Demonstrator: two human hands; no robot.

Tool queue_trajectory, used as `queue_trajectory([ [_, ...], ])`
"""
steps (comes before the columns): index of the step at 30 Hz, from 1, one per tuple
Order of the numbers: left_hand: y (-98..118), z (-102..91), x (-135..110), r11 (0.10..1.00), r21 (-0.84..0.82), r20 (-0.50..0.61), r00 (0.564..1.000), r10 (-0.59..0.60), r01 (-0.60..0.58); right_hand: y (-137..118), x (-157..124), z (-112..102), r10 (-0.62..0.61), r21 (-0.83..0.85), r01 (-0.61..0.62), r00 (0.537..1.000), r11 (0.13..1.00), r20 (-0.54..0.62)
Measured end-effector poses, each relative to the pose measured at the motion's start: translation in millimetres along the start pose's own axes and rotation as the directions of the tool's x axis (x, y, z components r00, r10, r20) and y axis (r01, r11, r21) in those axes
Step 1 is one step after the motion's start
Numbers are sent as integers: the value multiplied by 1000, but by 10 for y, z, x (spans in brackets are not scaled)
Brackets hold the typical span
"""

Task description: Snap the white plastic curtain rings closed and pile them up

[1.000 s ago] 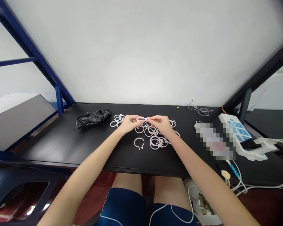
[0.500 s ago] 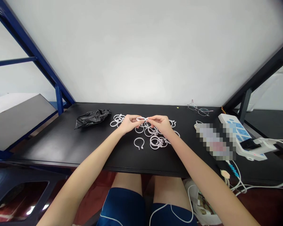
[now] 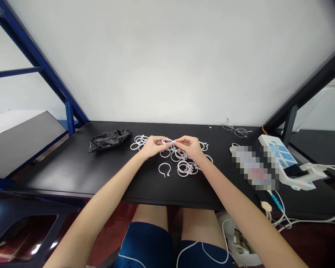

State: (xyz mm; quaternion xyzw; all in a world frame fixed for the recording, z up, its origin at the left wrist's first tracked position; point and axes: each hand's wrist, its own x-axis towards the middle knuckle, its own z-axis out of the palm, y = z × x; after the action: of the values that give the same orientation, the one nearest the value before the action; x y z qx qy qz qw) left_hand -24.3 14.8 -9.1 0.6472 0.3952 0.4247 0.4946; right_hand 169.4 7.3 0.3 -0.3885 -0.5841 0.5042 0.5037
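Note:
Between my two hands is a white plastic ring [image 3: 166,141], held a little above the black table [image 3: 106,175]. My left hand [image 3: 153,146] pinches its left side with thumb and fingers. On the other side, my right hand [image 3: 190,147] grips the ring near its clasp; the fingertips partly hide that spot. Below and around the hands lie several more white rings [image 3: 183,168], some overlapping. One open ring [image 3: 164,169] rests apart, its ends toward me. A smaller cluster of rings [image 3: 139,140] sits left of my left hand.
A crumpled black plastic bag [image 3: 109,140] lies at the left. Eyeglasses [image 3: 235,129] rest at the back right. A blurred-out object [image 3: 254,167] and a white power strip [image 3: 284,158] with plugged-in cables occupy the right side. A blue metal frame [image 3: 51,78] rises at the left.
Almost nothing differs. The ring in my hands has shifted very slightly to the right; both hands keep their pinch on it.

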Motion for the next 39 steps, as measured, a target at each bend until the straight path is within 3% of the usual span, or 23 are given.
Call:
queue_trajectory([
  [21, -5, -1, -8, 997, 67, 17, 999, 37, -38, 52, 31, -31, 28, -15, -27, 999, 1000, 31],
  [32, 1, 4, -3, 999, 11, 22, 999, 43, -44, 30, 25, -28, 24, -20, -24, 1000, 1000, 11],
  [39, 26, -4, -10, 1000, 14, 20, 999, 26, -27, -9, -14, -3, 56, -66, -49, 993, 997, 101],
])
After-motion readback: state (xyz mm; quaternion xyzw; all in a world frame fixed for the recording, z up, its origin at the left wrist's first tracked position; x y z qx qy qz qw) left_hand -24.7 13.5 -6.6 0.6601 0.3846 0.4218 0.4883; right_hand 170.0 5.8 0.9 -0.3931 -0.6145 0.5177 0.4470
